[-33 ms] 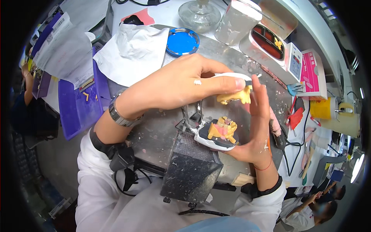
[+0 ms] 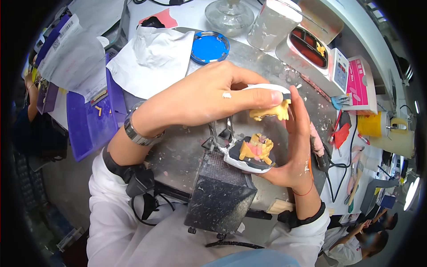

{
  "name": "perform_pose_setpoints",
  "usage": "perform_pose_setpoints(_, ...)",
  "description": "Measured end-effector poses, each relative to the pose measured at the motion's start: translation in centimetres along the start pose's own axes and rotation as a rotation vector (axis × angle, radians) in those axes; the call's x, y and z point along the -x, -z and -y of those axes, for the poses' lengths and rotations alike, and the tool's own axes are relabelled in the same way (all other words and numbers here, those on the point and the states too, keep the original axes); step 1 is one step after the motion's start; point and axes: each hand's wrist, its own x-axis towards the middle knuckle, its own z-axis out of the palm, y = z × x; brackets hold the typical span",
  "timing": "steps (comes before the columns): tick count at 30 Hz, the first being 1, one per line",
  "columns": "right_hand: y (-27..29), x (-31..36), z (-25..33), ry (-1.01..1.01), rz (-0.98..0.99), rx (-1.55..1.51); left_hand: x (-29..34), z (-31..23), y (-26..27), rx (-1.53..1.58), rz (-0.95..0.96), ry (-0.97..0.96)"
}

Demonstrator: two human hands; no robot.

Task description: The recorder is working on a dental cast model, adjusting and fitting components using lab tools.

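Between my hands is a dental articulator [image 2: 215, 135], hinged apart, with yellow tooth models on white plaster mounts. My left hand [image 2: 204, 95] is closed round the upper half, thumb across the front of its upper model [image 2: 272, 111]. The lower model [image 2: 258, 150] carries yellow teeth and pink wax on a dark base, facing up. My right hand [image 2: 296, 153] grips the lower half, thumb at the plaster's edge and fingers reaching up beside the upper model. Part of the upper mount and some left fingers are hidden behind my left hand.
A black dusty box [image 2: 220, 196] juts from the bench's near edge. Behind lie white paper [image 2: 151, 62], a blue round lid [image 2: 210, 47] and a wax heater [image 2: 311, 53]. A purple tray [image 2: 84, 129] stands left. Right are a corded tool [image 2: 321, 158] and a pink-white box [image 2: 358, 86].
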Motion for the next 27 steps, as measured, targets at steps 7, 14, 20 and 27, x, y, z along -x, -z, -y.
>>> perform_pose_setpoints(7,0.85,0.12,-0.26,0.014,-0.001,0.086,0.37,-0.59,0.20,-0.112,0.035,-0.082)
perform_pose_setpoints(14,0.43,-0.01,-0.20,0.025,-0.090,0.105,0.33,-0.31,0.11,-0.124,0.046,-0.083)
perform_pose_setpoints(20,0.45,-0.04,-0.15,0.020,-0.092,0.101,0.34,-0.24,0.08,-0.143,0.031,-0.094)
perform_pose_setpoints(27,0.52,-0.06,-0.06,0.009,-0.082,0.109,0.36,-0.30,0.10,-0.140,0.024,-0.092)
